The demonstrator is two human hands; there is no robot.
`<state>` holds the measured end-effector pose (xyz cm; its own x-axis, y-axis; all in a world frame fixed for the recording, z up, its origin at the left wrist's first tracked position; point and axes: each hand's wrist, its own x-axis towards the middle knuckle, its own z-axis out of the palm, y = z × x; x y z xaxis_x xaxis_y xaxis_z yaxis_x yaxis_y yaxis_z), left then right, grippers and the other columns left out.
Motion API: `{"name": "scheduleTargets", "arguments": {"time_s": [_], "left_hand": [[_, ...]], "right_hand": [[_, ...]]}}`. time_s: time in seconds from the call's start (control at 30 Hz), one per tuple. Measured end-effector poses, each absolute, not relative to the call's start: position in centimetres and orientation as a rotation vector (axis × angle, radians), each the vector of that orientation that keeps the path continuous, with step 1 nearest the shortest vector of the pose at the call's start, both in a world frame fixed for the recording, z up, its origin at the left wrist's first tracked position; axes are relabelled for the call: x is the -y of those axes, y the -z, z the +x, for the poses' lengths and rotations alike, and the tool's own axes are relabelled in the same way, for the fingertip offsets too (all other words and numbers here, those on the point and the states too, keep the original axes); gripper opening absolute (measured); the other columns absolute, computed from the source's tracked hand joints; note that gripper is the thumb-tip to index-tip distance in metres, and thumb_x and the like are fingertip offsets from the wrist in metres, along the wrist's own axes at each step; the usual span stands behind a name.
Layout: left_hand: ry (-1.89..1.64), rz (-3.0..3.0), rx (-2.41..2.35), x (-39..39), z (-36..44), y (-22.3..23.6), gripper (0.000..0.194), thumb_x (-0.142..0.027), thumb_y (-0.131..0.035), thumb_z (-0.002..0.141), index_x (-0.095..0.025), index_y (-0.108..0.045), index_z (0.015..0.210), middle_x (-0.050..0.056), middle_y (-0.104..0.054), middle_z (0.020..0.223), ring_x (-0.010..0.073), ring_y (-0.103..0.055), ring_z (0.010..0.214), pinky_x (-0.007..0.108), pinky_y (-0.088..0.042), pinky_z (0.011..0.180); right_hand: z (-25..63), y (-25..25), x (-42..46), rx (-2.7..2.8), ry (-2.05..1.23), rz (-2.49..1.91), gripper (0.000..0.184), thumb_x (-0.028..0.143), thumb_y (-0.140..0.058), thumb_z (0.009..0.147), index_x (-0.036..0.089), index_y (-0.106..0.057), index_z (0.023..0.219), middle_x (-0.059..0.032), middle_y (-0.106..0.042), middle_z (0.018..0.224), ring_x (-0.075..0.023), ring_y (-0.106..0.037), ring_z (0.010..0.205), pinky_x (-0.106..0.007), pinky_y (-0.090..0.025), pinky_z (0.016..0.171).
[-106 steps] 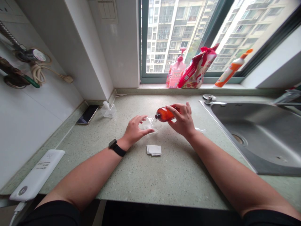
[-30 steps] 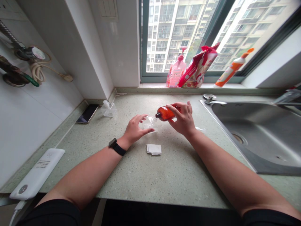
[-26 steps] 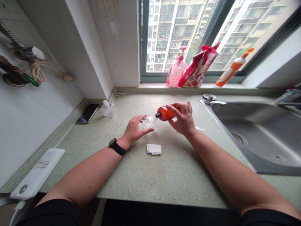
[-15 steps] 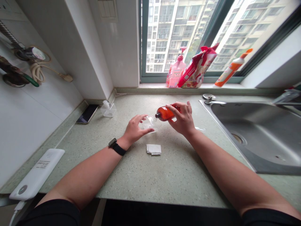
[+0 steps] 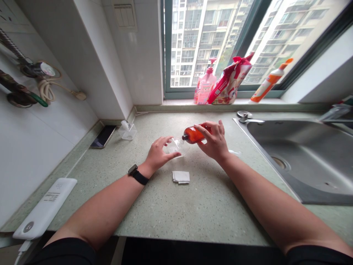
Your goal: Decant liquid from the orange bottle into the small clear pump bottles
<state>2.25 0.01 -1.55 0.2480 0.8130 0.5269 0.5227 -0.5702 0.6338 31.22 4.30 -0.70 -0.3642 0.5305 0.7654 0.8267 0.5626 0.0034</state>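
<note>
On the desk [image 5: 165, 209], a white power bank [image 5: 44, 208], a phone [image 5: 103, 136] and a small clear box [image 5: 127, 131] sit well left; the half-open left hand [image 5: 158, 152] lies against a clear plastic piece [image 5: 176, 146], its shape and any grip hard to make out; the right hand [image 5: 213, 141] grips an amber bottle [image 5: 193, 134], fingers hiding part of it, its tilted neck meeting the clear piece; a folded white tissue [image 5: 181, 177] lies just below; a steel sink [image 5: 303, 158] sits right.

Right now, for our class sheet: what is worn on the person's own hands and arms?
The left hand and right hand are bare, without gloves. The left wrist wears a black wristwatch on a black strap; the right wrist wears nothing. Both forearms are bare, and black clothing shows at the bottom edge of the view.
</note>
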Motion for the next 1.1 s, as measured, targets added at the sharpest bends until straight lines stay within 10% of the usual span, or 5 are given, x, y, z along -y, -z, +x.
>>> {"name": "scheduleTargets", "arguments": {"time_s": [1.1], "left_hand": [[-1.207,2.172,-1.246,-0.05,2.28,1.36,0.075,-0.065,-0.090,0.080,-0.024,-0.068,0.139,0.010,-0.075,0.117,0.0256,-0.072,0.098,0.045,-0.061,0.093]], "right_hand": [[31.18,0.95,-4.49,2.051,0.509,-1.090,0.081,0.020,-0.074,0.086,0.041,-0.048,0.160,-0.0083,-0.058,0.137,-0.0341,-0.056,0.132,-0.071,-0.025,0.131]]}}
